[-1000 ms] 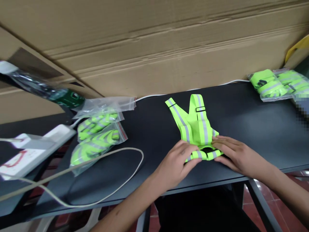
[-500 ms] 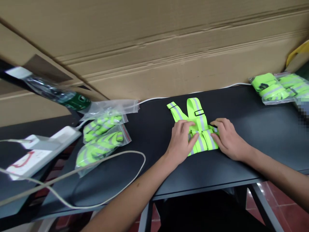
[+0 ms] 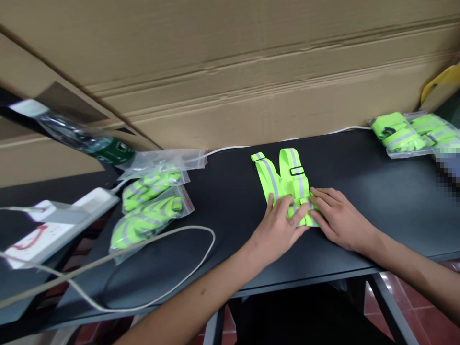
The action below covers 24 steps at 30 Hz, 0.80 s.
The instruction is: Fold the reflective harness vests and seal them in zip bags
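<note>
A fluorescent yellow-green reflective vest [image 3: 297, 184] made of elastic straps lies partly folded on the dark table. Its two shoulder straps point away from me, with a black buckle on each, and silver-grey stripes run along them. My left hand [image 3: 278, 227] rests over the lower left part of the folded straps, fingers spread and touching them. At the right edge of the bundle, my right hand [image 3: 339, 218] presses down with outstretched fingers, thumb apart from them. Both hands partly hide the folded lower section.
Bagged reflective vests lie at left [image 3: 145, 223] and far right [image 3: 398, 134]. A white power strip [image 3: 68, 225], a looped cable [image 3: 194, 227] and a plastic bottle [image 3: 79, 134] are on the left. Cardboard [image 3: 251, 105] stands behind the black table [image 3: 230, 191].
My left hand has moved right and toward me across the folded straps. The lower section looks narrower and is more covered. My right hand stays at the right edge.
</note>
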### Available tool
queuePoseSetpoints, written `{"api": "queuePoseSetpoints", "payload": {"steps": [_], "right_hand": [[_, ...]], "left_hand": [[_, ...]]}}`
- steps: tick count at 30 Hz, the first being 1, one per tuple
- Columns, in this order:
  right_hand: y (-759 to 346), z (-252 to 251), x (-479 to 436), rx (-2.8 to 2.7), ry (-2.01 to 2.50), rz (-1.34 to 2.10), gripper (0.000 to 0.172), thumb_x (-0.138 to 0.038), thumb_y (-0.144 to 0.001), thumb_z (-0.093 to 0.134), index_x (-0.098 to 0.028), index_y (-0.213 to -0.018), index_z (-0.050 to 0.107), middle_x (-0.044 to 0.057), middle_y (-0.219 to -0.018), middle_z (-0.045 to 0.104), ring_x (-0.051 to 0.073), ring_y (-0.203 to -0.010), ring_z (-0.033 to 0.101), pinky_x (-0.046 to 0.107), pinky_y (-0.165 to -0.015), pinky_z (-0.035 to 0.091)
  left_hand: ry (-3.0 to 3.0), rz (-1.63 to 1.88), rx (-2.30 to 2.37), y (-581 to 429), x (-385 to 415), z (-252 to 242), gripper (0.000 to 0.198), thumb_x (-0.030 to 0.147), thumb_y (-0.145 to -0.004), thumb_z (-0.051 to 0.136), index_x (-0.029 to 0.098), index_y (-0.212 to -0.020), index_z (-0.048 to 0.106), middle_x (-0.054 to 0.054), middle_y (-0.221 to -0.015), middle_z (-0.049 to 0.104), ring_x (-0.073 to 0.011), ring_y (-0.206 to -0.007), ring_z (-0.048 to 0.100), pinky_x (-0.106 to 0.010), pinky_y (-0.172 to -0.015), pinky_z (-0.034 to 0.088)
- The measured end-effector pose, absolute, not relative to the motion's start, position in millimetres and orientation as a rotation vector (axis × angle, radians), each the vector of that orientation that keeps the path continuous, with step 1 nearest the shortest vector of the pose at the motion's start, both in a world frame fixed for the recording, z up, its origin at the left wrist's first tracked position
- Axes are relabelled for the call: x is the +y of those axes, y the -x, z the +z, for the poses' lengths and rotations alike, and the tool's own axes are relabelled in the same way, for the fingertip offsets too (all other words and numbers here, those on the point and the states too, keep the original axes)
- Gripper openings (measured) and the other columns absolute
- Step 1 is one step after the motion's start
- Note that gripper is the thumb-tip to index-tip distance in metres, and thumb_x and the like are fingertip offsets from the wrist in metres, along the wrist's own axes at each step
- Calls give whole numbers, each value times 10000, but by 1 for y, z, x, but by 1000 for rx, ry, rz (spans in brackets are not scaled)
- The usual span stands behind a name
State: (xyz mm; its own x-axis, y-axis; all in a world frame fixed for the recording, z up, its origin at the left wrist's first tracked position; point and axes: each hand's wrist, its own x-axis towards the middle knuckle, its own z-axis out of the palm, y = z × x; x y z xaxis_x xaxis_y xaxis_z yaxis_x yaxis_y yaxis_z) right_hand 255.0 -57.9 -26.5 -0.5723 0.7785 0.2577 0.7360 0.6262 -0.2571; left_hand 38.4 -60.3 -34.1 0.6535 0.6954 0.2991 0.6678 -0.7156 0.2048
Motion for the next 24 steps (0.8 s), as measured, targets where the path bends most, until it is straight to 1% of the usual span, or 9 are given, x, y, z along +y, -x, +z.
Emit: {"api": "queuePoseSetpoints", "payload": {"steps": [3,7,11,14,16,18,19,21,24], "right_hand": [[-256,-25,-66,-2513,1207,297,418,-311,-1033,416,-63,-1360,495,234,-1395,581,359,-1388,462,578,-1080,462],[-257,-26,-72,-2451,1249,440,458,-318,-1037,405,-79,-1427,390,250,-1487,498,331,-1460,393,573,-1105,468],[-258,-28,-72,-2520,1217,379,512,-308,-1035,419,-76,-1488,357,244,-1547,429,330,-1496,325,570,-1154,423],[-261,-29,-72,-2578,1108,306,669,-431,-994,528,-68,-1522,336,250,-1598,339,350,-1517,261,563,-1171,402],[-263,-30,-71,-2596,1047,280,742,-430,-984,553,-82,-1568,255,242,-1599,342,343,-1499,307,550,-1160,420],[-265,-32,-70,-2585,1019,278,723,-341,-1010,517,-98,-1596,171,226,-1572,401,317,-1466,383,521,-1141,454],[-266,-32,-69,-2577,1012,281,704,-301,-1016,501,-102,-1599,160,220,-1566,414,310,-1457,400,508,-1134,466],[-267,-32,-66,-2582,992,279,668,-293,-1012,507,-100,-1582,216,225,-1595,360,324,-1457,397,497,-1120,483],[-269,-30,-59,-2638,978,236,580,-338,-1002,531,-89,-1503,380,233,-1646,230,360,-1437,423,497,-1085,515]], "left_hand": [[-2814,467,1120,-37,-58,-32,518,329,-961,606,213,-1444,459,-133,-1163,529,-320,-1160,591,-676,-1073,404],[-2817,412,1113,-38,-59,-29,545,353,-959,603,183,-1458,465,-153,-1188,521,-340,-1196,555,-689,-1069,393],[-2800,395,1108,-37,-59,-28,546,347,-957,604,174,-1459,476,-154,-1178,530,-337,-1177,557,-688,-1079,386],[-2798,409,1096,-35,-59,-27,556,338,-957,602,154,-1466,473,-159,-1163,531,-344,-1177,554,-685,-1080,386],[-2795,400,1096,-33,-59,-27,559,340,-960,600,154,-1471,466,-159,-1171,525,-341,-1176,552,-682,-1083,386],[-2787,372,1100,-32,-59,-26,554,344,-963,598,166,-1470,464,-152,-1183,522,-333,-1178,550,-677,-1088,384],[-2784,357,1100,-32,-59,-26,550,344,-964,597,174,-1470,464,-147,-1185,522,-328,-1181,548,-674,-1092,383],[-2783,336,1100,-31,-58,-25,545,344,-968,593,186,-1472,459,-137,-1186,526,-323,-1187,544,-667,-1101,380],[-2787,324,1094,-31,-57,-25,537,348,-972,588,183,-1467,462,-135,-1190,533,-322,-1193,544,-653,-1111,383]]}}
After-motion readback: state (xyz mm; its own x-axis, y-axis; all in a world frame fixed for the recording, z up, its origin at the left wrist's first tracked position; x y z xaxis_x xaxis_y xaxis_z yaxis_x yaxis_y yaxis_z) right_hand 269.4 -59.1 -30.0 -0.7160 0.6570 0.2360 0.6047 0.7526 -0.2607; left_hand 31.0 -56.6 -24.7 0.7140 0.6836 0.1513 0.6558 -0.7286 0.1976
